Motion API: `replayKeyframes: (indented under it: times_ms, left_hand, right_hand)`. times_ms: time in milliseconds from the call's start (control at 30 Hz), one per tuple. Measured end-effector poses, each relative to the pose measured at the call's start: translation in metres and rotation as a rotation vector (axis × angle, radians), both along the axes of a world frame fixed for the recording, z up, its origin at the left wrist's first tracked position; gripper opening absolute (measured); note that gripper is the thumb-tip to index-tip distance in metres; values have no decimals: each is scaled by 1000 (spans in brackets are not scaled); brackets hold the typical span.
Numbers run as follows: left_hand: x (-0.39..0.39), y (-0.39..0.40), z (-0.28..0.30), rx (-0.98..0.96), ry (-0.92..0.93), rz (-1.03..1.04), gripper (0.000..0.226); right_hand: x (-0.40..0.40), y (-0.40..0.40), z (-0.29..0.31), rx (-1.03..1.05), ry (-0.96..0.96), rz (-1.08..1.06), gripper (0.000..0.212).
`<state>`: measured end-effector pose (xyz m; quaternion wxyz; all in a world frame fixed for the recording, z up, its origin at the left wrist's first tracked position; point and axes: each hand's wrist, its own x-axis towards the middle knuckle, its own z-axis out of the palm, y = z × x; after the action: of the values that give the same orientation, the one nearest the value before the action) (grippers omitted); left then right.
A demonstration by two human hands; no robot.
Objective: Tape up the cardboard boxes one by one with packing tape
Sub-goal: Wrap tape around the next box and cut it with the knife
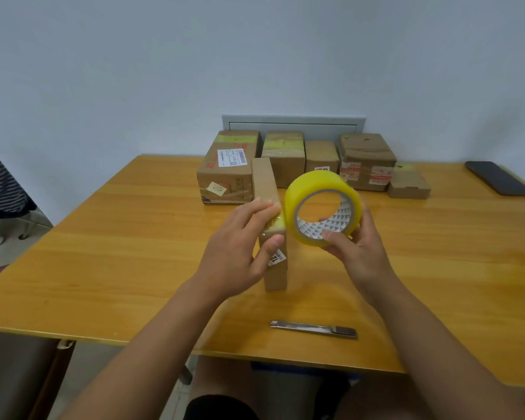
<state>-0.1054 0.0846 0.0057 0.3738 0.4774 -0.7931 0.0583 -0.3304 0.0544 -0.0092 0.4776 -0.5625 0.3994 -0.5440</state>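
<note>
The left hand (240, 247) grips the narrow cardboard box (270, 225) standing on edge at mid-table (103, 237), pressing a tape end onto it, while the right hand (355, 247) pinches the yellow tape roll (322, 189) just right of it, a utility knife (314, 328) nearer, taped boxes (285, 159) far behind.

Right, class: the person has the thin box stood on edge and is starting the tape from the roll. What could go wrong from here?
1. The thin box stands on a narrow edge, steadied only by the left hand; pulling the tape roll sideways could tip it.
2. The short stretch of tape between roll and box may twist or stick to itself.
3. The utility knife lies near the table's front edge, so a forearm could knock it off.
</note>
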Motion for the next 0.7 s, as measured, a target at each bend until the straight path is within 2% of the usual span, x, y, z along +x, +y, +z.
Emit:
replayKeyframes:
  times_ms: [200, 400, 500, 700]
  left_hand:
    - [-1, 2, 5, 6, -46, -29, 50]
    - [9, 5, 8, 8, -169, -22, 51]
    - [15, 8, 2, -23, -66, -34, 48]
    - [19, 20, -16, 5, 259, -42, 45]
  right_hand:
    - [6, 1, -10, 89, -66, 45, 72]
    - [12, 3, -13, 91, -25, 82, 74]
    - [19, 6, -9, 48, 30, 90, 76]
    - [25, 13, 10, -103, 142, 112, 80]
